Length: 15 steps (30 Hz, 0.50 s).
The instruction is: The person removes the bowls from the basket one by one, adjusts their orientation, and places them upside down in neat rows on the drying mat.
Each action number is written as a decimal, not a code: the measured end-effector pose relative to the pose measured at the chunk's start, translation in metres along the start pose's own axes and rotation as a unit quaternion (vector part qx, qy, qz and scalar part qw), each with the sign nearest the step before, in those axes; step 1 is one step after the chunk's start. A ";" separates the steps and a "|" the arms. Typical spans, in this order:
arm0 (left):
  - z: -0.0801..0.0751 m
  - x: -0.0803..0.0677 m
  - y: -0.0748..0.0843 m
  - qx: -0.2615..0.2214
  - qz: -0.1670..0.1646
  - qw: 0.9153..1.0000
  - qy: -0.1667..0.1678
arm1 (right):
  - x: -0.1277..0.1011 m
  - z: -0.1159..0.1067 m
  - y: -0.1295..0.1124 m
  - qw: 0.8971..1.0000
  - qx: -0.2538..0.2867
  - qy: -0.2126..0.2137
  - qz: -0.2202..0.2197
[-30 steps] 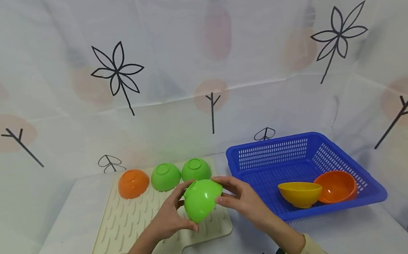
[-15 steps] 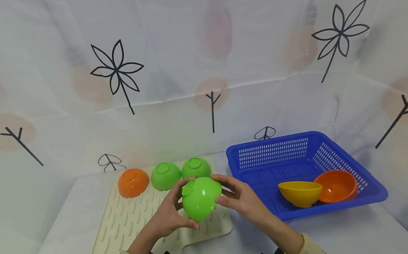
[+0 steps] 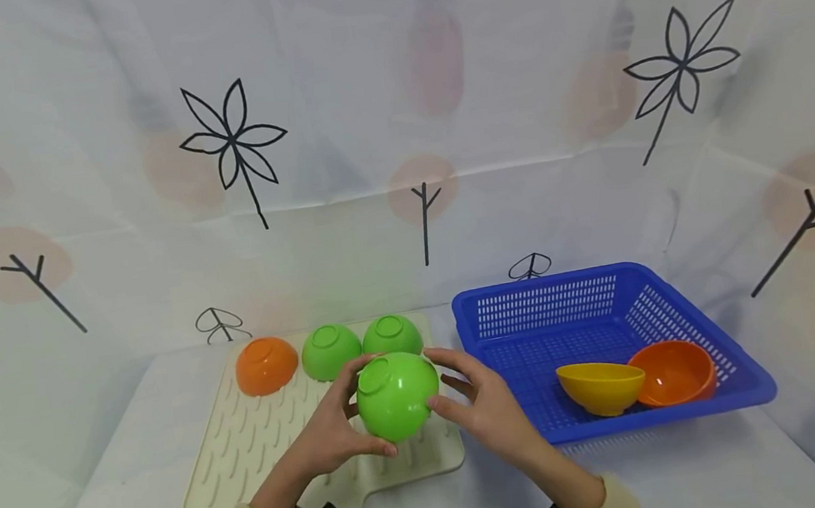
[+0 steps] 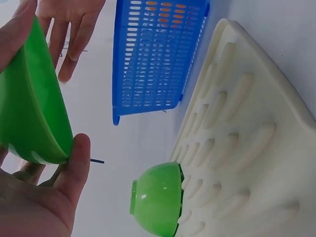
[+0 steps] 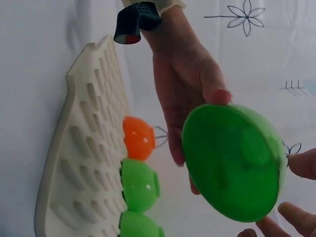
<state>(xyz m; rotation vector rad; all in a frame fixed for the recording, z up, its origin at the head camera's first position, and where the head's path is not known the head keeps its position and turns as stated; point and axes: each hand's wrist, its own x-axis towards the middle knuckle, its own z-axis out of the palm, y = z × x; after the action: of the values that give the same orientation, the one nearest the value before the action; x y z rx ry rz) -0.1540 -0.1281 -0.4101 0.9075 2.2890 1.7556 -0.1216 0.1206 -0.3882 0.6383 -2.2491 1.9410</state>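
Observation:
Above the front of the drying mat (image 3: 221, 476), my left hand (image 3: 337, 430) holds a green bowl (image 3: 397, 402), thumb at the rim and fingers round the far side. The bowl is tipped, its base facing up and left; its hollow inside shows in the right wrist view. My right hand (image 3: 489, 408) is at the bowl's right side. Its thumb is at the bowl's wall, while the other fingers stand off the bowl, spread and fairly straight, in the left wrist view. Upside down along the mat's back sit an orange bowl (image 3: 266, 366) and two green bowls (image 3: 331, 352).
On the right stands a blue basket (image 3: 535, 311) with perforated walls. Inside its front right part are a yellow bowl (image 3: 602, 388) and another orange bowl (image 3: 673, 372). A patterned white cloth (image 3: 347, 252) hangs behind the table.
The green bowl has turned in the hands and shifted slightly left, so its base shows more. My right fingers have come away from its rim. Bowls on the mat and in the basket stay put.

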 end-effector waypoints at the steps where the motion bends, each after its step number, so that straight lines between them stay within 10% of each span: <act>1: 0.000 0.000 0.000 0.008 -0.003 1.000 0.004 | 0.000 0.002 0.000 1.000 -0.007 0.009 -0.002; 15: 0.003 -0.007 0.001 0.084 0.002 0.996 0.037 | -0.005 0.028 0.008 0.997 -0.051 0.051 0.006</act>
<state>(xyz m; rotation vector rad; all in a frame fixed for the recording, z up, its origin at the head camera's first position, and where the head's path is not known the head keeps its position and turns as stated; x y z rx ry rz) -0.1467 -0.1291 -0.4121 0.8884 2.5140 1.6447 -0.1147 0.0955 -0.4025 0.5032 -2.2772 1.8049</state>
